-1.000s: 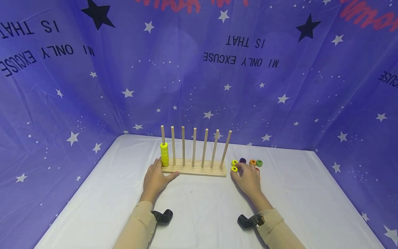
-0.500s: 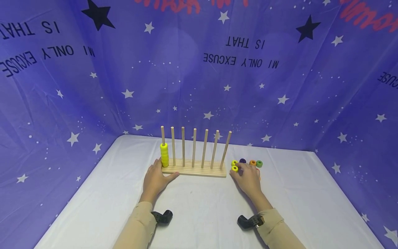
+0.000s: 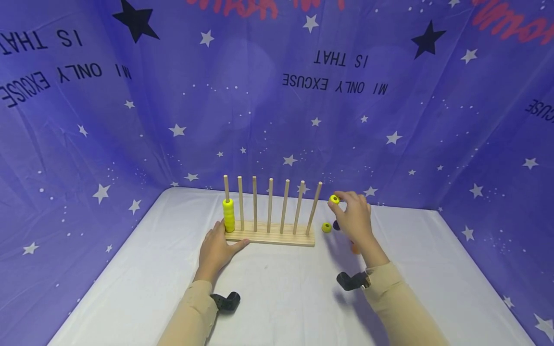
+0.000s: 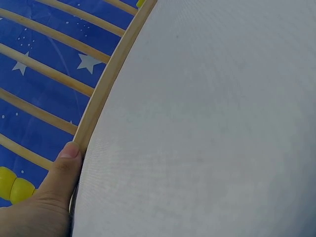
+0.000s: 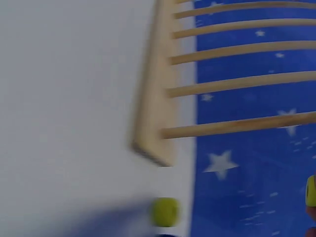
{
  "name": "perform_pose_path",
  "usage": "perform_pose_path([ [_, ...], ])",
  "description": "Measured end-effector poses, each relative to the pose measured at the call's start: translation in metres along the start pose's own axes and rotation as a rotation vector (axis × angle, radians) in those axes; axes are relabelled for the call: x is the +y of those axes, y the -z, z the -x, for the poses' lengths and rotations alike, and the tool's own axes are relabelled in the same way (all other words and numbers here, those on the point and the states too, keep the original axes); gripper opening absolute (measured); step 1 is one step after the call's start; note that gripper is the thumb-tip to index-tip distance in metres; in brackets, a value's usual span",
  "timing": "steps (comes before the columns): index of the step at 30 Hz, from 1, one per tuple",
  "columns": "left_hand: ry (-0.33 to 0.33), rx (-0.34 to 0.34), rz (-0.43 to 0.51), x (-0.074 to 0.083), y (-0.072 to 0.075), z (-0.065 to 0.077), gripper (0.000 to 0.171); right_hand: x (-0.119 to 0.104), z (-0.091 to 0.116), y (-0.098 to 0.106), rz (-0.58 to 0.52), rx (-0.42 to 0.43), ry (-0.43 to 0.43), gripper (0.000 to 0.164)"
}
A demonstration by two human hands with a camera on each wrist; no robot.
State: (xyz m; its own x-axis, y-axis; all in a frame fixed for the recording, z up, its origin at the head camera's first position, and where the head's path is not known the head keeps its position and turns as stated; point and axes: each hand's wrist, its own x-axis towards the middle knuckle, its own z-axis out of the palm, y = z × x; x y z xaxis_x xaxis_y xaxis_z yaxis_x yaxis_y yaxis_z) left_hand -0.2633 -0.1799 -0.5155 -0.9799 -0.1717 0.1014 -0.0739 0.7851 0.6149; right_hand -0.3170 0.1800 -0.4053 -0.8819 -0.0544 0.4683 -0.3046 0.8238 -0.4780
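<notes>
A wooden peg rack (image 3: 277,237) with several upright pegs stands on the table in the head view. Yellow beads (image 3: 229,216) are stacked on its leftmost peg. My left hand (image 3: 216,251) grips the rack's left end, with the thumb along the front edge, as the left wrist view also shows. Raised to the right of the rack, my right hand (image 3: 356,216) pinches a yellow bead (image 3: 334,198) between thumb and fingers. The held bead (image 5: 311,191) is only partly seen at the right wrist view's edge. Below it, another yellow bead (image 3: 326,228) lies on the table.
A dark bead (image 3: 336,225) and an orange bead (image 3: 355,248) lie partly hidden by the right hand and wrist. White cloth covers the table (image 3: 277,298). A purple star-printed curtain (image 3: 268,134) hangs behind and at both sides.
My right hand has lifted the yellow bead off the table, upward and slightly right. Its arm now covers the green bead and some others. The left hand and the rack have stayed put.
</notes>
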Motion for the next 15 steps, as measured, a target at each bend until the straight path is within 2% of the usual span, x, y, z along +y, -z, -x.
perform_pose_path([
  [7,-0.008,0.013,0.003,0.0,0.0,0.0,0.111,-0.034,-0.027,0.032,-0.028,0.066,0.055,0.039],
  [15,-0.006,-0.007,-0.001,-0.001,0.0,0.0,0.112,-0.074,-0.042,0.043,-0.054,0.09,0.155,0.038],
])
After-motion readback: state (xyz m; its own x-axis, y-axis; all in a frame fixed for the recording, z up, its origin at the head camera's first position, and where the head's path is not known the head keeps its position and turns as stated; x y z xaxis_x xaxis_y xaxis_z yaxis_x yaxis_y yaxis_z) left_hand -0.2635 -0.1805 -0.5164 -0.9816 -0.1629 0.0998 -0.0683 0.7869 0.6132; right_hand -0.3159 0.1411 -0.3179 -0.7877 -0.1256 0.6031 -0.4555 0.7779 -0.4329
